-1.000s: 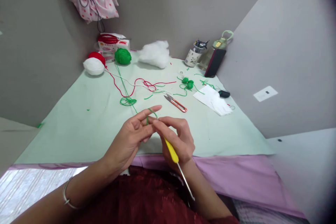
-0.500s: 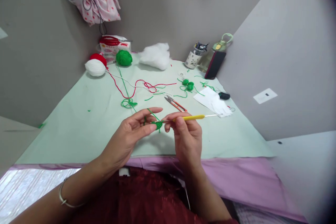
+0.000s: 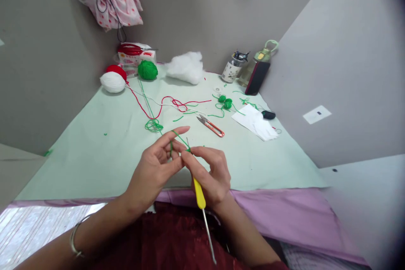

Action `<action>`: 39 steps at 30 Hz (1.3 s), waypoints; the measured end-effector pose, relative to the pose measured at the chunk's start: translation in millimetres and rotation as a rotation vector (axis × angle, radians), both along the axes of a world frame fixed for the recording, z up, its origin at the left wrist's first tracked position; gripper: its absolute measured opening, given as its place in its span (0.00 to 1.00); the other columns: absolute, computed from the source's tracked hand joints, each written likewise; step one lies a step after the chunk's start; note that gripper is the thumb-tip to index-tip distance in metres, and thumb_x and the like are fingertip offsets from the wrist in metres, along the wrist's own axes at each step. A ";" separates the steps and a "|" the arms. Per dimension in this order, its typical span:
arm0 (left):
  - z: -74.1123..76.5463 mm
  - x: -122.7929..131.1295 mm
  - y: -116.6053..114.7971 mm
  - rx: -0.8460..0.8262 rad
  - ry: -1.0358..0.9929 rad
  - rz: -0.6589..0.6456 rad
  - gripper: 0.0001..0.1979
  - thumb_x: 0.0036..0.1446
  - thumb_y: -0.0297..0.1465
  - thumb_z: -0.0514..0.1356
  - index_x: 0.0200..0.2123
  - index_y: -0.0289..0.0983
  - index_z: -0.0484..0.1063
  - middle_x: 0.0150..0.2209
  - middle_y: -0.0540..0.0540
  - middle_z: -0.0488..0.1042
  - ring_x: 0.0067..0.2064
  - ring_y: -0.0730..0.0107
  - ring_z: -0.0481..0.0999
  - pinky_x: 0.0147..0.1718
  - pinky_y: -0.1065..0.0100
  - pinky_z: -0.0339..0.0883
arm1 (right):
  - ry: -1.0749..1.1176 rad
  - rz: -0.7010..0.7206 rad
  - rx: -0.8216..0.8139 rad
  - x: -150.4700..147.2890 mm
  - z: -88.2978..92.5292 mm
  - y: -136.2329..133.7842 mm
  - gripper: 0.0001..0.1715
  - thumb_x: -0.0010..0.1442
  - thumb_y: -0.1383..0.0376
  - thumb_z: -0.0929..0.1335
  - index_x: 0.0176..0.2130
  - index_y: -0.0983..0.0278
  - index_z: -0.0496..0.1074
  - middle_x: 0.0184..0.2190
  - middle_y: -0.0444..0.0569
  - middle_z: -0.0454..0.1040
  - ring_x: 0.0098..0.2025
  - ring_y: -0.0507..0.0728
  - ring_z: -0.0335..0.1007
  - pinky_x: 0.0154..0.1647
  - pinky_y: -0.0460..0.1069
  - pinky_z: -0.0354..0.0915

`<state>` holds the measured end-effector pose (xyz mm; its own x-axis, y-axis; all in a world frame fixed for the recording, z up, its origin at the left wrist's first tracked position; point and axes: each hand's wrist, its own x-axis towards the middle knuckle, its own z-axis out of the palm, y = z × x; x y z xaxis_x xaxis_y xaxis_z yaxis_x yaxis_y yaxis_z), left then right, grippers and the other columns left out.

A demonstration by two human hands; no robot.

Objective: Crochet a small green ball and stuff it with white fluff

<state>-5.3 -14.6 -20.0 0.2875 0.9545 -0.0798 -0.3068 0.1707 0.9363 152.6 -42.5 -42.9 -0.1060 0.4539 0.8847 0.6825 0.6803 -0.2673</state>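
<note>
A small green crochet piece (image 3: 188, 150) is pinched between the thumb and fingers of my left hand (image 3: 155, 162); most of it is hidden by fingertips. Green yarn (image 3: 181, 138) runs taut from the piece over my raised left index finger. My right hand (image 3: 210, 171) closes round a crochet hook (image 3: 199, 194) with a yellow grip. One metal end of the hook points up past the green piece, while the other slants down toward my lap. My right fingertips touch the work beside my left thumb.
Beyond my hands lie orange thread snips (image 3: 211, 126), a green yarn tangle (image 3: 154, 125), and small green crocheted balls (image 3: 225, 102). Farther back sit a green yarn ball (image 3: 147, 70), a white yarn ball (image 3: 113, 82) and white stuffing (image 3: 185, 67). A phone (image 3: 257, 78) leans on a bottle (image 3: 247, 75) at right.
The crochet hook has swung from pointing right to pointing down toward my lap. My right hand has turned and shifted left, bringing its fingertips against the green piece.
</note>
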 end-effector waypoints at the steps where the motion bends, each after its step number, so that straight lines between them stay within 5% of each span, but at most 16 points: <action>1: 0.9 -0.5 1.4 -0.095 -0.075 -0.076 0.24 0.57 0.32 0.73 0.58 0.45 0.80 0.31 0.55 0.72 0.28 0.81 0.63 0.40 0.74 0.68 | 0.054 0.010 -0.022 0.3 -0.2 0.0 0.18 0.67 0.73 0.70 0.52 0.58 0.79 0.43 0.53 0.81 0.45 0.59 0.79 0.41 0.53 0.77; 4: 4.0 -2.3 5.8 -0.278 -0.230 -0.198 0.21 0.57 0.33 0.74 0.54 0.41 0.83 0.21 0.61 0.59 0.21 0.85 0.48 0.43 0.70 0.72 | 0.392 0.141 -0.193 2.9 4.3 1.7 0.15 0.70 0.72 0.67 0.47 0.57 0.81 0.38 0.49 0.81 0.40 0.57 0.78 0.39 0.53 0.75; 8: 5.6 -1.0 6.6 -0.202 -0.205 -0.144 0.20 0.55 0.33 0.75 0.52 0.45 0.84 0.31 0.54 0.71 0.29 0.81 0.65 0.44 0.72 0.70 | 0.661 0.315 -0.370 3.6 9.8 5.9 0.12 0.72 0.68 0.67 0.42 0.58 0.81 0.36 0.48 0.80 0.36 0.55 0.75 0.38 0.53 0.73; 11: 4.6 -0.4 5.9 -0.131 -0.121 -0.105 0.19 0.55 0.34 0.75 0.51 0.46 0.85 0.37 0.49 0.74 0.41 0.72 0.70 0.40 0.75 0.66 | 0.618 0.319 -0.403 2.2 9.7 4.7 0.11 0.71 0.69 0.68 0.43 0.58 0.82 0.39 0.48 0.82 0.41 0.56 0.77 0.42 0.53 0.73; 15: 6.0 -4.0 7.1 -0.072 -0.046 -0.026 0.18 0.53 0.34 0.76 0.48 0.46 0.86 0.34 0.51 0.70 0.40 0.72 0.66 0.40 0.75 0.64 | 0.596 0.253 -0.354 3.2 11.5 -1.0 0.12 0.71 0.69 0.68 0.44 0.58 0.82 0.38 0.48 0.82 0.39 0.55 0.76 0.41 0.52 0.72; 21: 9.6 -5.5 5.6 -0.107 -0.075 -0.080 0.18 0.54 0.35 0.74 0.50 0.47 0.85 0.38 0.48 0.72 0.42 0.70 0.68 0.40 0.73 0.64 | 0.806 0.418 -0.457 5.2 14.6 5.0 0.11 0.72 0.64 0.68 0.39 0.59 0.81 0.33 0.47 0.80 0.33 0.54 0.73 0.34 0.51 0.71; 27: 5.4 -0.6 0.1 -0.091 -0.041 -0.103 0.18 0.57 0.38 0.74 0.51 0.49 0.85 0.37 0.50 0.73 0.38 0.73 0.67 0.34 0.74 0.61 | 0.617 0.317 -0.426 -0.4 14.5 3.2 0.11 0.71 0.68 0.69 0.43 0.57 0.82 0.36 0.46 0.82 0.37 0.54 0.77 0.38 0.50 0.74; 30: 5.7 2.4 -1.9 -0.109 -0.079 -0.034 0.21 0.55 0.38 0.76 0.53 0.51 0.84 0.37 0.51 0.74 0.35 0.75 0.65 0.32 0.76 0.60 | 0.367 0.169 -0.282 -2.1 7.7 -1.8 0.15 0.68 0.72 0.70 0.49 0.55 0.82 0.40 0.48 0.82 0.41 0.55 0.79 0.40 0.50 0.76; 33: 7.5 2.4 -0.7 -0.241 -0.183 -0.129 0.22 0.52 0.39 0.77 0.51 0.45 0.85 0.31 0.53 0.70 0.27 0.81 0.57 0.31 0.77 0.62 | 0.168 0.065 -0.097 -0.5 1.8 -3.4 0.20 0.66 0.74 0.71 0.54 0.56 0.81 0.45 0.52 0.81 0.45 0.57 0.79 0.42 0.52 0.76; 36: 8.5 -0.3 4.2 -0.331 -0.261 -0.200 0.19 0.53 0.36 0.76 0.49 0.41 0.86 0.27 0.56 0.65 0.24 0.84 0.50 0.43 0.73 0.70 | 0.390 0.133 -0.167 3.1 4.3 -1.3 0.17 0.69 0.73 0.68 0.50 0.56 0.81 0.40 0.49 0.82 0.40 0.56 0.78 0.38 0.52 0.75; 39: 7.9 -0.8 6.6 -0.257 -0.236 -0.117 0.18 0.54 0.31 0.75 0.50 0.44 0.86 0.32 0.53 0.71 0.31 0.80 0.64 0.50 0.70 0.68 | 0.662 0.265 -0.336 4.0 10.4 1.8 0.12 0.71 0.68 0.67 0.43 0.57 0.82 0.34 0.47 0.80 0.34 0.54 0.75 0.35 0.51 0.73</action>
<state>-6.1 -8.0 -12.0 0.4323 0.8715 -0.2315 -0.4736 0.4379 0.7642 156.6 -40.7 -32.5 0.2530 0.7412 0.6218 0.1363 0.6090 -0.7814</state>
